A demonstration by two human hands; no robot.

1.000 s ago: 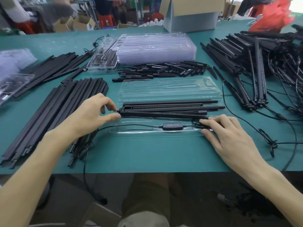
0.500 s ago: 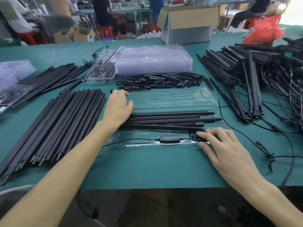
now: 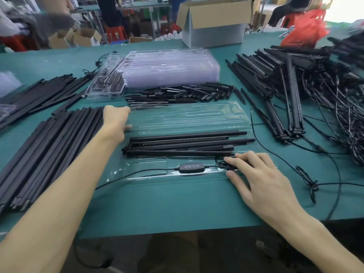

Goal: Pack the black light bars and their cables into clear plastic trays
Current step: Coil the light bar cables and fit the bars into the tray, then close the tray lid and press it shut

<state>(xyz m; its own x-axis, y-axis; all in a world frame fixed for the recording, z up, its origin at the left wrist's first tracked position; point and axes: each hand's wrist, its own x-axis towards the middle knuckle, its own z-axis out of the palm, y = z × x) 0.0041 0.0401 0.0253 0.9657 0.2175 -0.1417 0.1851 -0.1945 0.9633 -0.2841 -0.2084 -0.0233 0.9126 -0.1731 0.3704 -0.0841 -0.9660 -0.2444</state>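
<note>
An open clear plastic tray (image 3: 149, 179) lies in front of me on the green table. Its near half holds several black light bars (image 3: 187, 142) and a cable with an inline controller (image 3: 191, 166). The tray's clear lid half (image 3: 187, 119) lies flat behind the bars. My left hand (image 3: 116, 121) is at the lid's left end, with fingers and thumb curled round its edge. My right hand (image 3: 256, 174) lies flat at the tray's right end, its straight fingers pressing the coiled cable (image 3: 222, 163) down.
A stack of long black bars (image 3: 49, 150) lies to the left and a stack of clear trays (image 3: 169, 67) behind. Short black pieces (image 3: 177, 93) lie between. Light bars with tangled cables (image 3: 285, 85) fill the right. A cardboard box (image 3: 214, 24) stands at the back.
My left hand left the bars' left end and moved away from me to the lid's left edge, where it took hold. My right hand stayed on the coiled cable.
</note>
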